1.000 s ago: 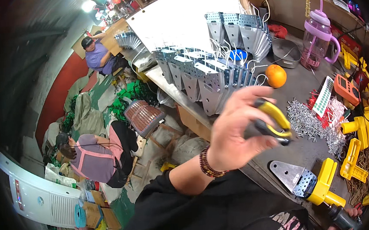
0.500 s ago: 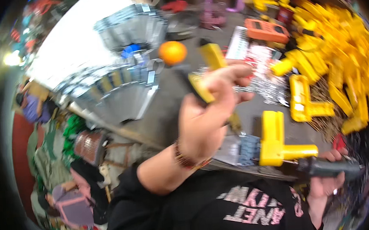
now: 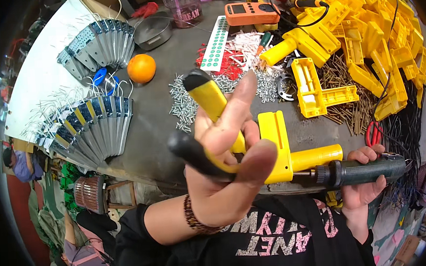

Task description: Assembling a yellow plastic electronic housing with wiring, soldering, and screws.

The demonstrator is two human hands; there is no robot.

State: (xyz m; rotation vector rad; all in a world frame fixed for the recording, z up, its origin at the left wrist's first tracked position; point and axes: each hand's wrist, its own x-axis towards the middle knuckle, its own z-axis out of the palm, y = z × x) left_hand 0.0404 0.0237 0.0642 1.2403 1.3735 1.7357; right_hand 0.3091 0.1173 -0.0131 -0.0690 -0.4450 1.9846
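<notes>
My left hand (image 3: pixel 223 144) is closed around pliers with yellow-and-black handles (image 3: pixel 209 98). The handles are spread and point up and left, while the jaws are hidden by the hand. Just right of it lies a yellow plastic gun-shaped housing (image 3: pixel 275 141). My right hand (image 3: pixel 362 189) grips a dark electric screwdriver (image 3: pixel 369 170) lying level near the table's front edge. Its bit reaches the near right side of the housing, below the yellow handle part. A second, open housing half (image 3: pixel 310 89) rests farther back, its hollow inside facing up.
Yellow shells (image 3: pixel 364 33) pile up at the right beside long brown screws (image 3: pixel 342 79) and black cables (image 3: pixel 405 124). Behind the pliers lie small silver screws (image 3: pixel 183 103). An orange multimeter (image 3: pixel 251 14) and metal pan (image 3: pixel 154 33) stand farther back. Fanned metal strips (image 3: pixel 89 127) and an orange (image 3: pixel 141 69) are left.
The view has turned, shifting the table's things leftward. My left hand has come nearer me and closer to the housing, still holding the pliers. My right hand keeps the screwdriver against the housing.
</notes>
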